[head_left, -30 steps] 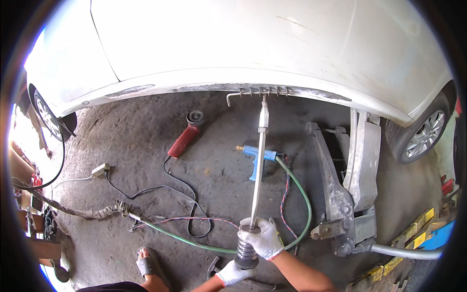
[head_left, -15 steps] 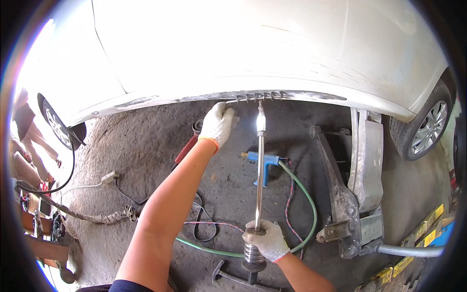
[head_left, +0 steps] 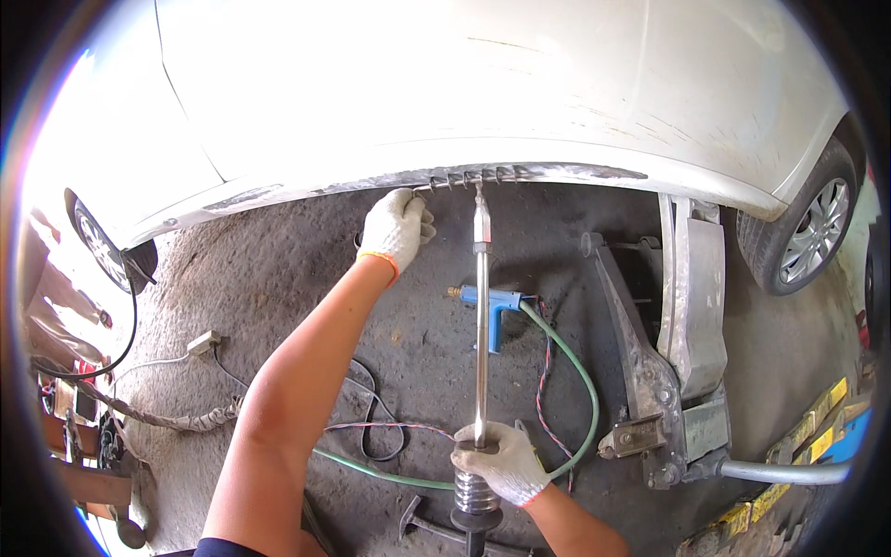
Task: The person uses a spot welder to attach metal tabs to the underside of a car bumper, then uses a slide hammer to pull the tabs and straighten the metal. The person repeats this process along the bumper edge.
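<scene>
A white car's sill has scraped grey patches and several metal pins along it, with a thin bent rod through them. My left hand, in a white glove, is closed at the rod's left end. A long slide hammer runs from the pins down toward me, hooked at its upper tip to that row. My right hand, also gloved, grips the sliding weight near its lower end.
A blue gun-shaped tool with hoses lies on the concrete floor. A metal jack stands under the car at right, near a yellow-and-blue frame. Cables and clutter are at left, beside another person's legs.
My left hand has moved from the lower end of the slide hammer up to the rod at the sill. My right hand still holds the weight in about the same place.
</scene>
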